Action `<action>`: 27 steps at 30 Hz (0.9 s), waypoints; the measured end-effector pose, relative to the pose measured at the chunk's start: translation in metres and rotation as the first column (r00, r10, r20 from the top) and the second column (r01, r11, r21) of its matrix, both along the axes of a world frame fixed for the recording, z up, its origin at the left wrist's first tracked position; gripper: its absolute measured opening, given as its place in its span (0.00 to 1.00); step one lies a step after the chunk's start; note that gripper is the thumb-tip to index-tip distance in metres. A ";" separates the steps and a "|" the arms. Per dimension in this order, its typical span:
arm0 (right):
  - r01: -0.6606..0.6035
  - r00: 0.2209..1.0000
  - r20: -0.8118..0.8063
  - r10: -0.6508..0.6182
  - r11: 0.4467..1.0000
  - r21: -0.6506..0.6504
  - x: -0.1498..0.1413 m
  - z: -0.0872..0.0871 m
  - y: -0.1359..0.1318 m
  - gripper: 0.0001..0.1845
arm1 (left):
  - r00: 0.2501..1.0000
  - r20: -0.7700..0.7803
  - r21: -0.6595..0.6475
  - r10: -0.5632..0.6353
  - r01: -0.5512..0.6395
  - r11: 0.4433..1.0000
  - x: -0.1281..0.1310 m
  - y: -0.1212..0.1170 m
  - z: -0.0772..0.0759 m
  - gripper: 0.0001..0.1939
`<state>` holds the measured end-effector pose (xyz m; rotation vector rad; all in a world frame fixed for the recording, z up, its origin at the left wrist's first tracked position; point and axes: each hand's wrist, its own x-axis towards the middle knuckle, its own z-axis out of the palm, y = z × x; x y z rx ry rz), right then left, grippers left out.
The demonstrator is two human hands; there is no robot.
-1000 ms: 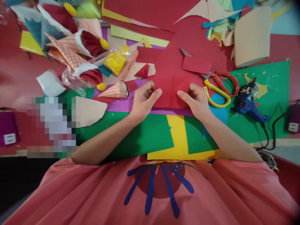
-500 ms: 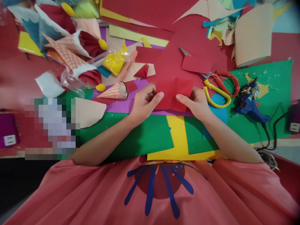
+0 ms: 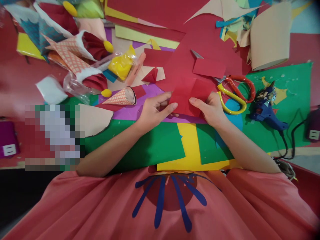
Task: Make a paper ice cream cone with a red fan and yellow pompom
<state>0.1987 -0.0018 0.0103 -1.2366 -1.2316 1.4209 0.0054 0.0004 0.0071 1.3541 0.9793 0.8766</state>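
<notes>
A piece of folded red paper (image 3: 183,96) is between my hands, with a crease near its middle. My left hand (image 3: 153,111) has its thumb over the lower left corner, and a fingertip shows just below the paper. On the other side, my right hand (image 3: 213,108) pinches the paper, thumb on top and fingers mostly hidden behind. Scissors (image 3: 233,95) with one yellow and one red handle lie right beside my right hand, their blades partly under another red paper piece (image 3: 209,67). A small folded red paper (image 3: 150,76) sits beyond my left hand.
To the left are a small checked cone (image 3: 121,96), larger checked cones (image 3: 72,66) and a beige paper piece (image 3: 93,120). A blue glue gun (image 3: 268,116) with a cord lies at right on green sheets (image 3: 297,100). A beige cylinder (image 3: 270,36) stands behind it.
The red paper has tilted and shifted slightly to the right. My left fingers have uncurled somewhat and moved along its left edge. The right hand has barely moved.
</notes>
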 end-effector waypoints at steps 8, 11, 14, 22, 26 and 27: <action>0.043 0.997 -0.060 -0.041 0.999 0.025 0.000 -0.009 0.000 0.21 | 1.000 0.017 0.067 0.027 -0.028 0.997 0.000 0.000 0.001 0.19; 0.055 0.996 -0.066 -0.054 0.998 0.017 0.000 -0.009 0.001 0.21 | 1.000 0.002 0.134 0.020 -0.020 0.991 -0.001 0.000 -0.002 0.16; 0.066 0.996 -0.051 -0.066 0.998 -0.005 0.000 -0.012 0.001 0.22 | 0.999 -0.033 0.187 0.006 0.000 0.982 -0.002 0.000 -0.005 0.16; 0.001 0.997 -0.072 -0.001 1.000 0.010 0.003 -0.011 0.004 0.19 | 0.993 -0.098 0.327 -0.059 0.088 0.941 -0.006 0.005 0.000 0.14; -0.007 0.997 -0.079 0.008 1.000 0.009 0.006 -0.007 0.004 0.18 | 0.991 -0.098 0.346 -0.092 0.121 0.930 -0.008 0.005 0.001 0.16; -0.009 0.996 -0.093 0.010 1.000 0.008 0.007 -0.007 0.004 0.17 | 0.990 -0.093 0.350 -0.110 0.135 0.927 -0.009 0.005 0.002 0.16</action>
